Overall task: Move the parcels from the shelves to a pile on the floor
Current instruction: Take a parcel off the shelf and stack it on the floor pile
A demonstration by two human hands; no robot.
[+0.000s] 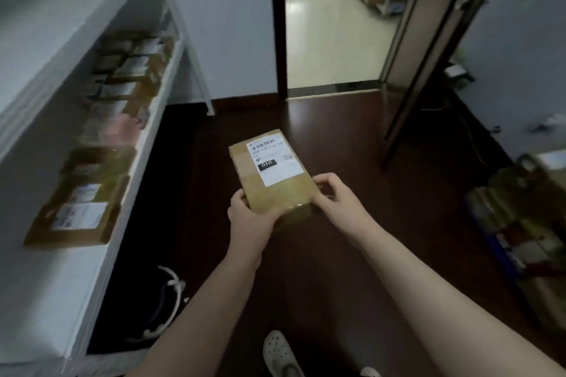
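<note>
Pointing away, long axis forward, parcel (271, 171) between both hands.

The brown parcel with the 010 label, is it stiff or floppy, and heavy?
Probably stiff: the parcel juts out flat past the left hand and right hand, gripped only at its near end, without sagging. Likely light, as that end grip suffices. Its glossy tape may be slightly slippery.

Two hands (249, 216); one held parcel (272, 168); one door (428, 40)
</note>
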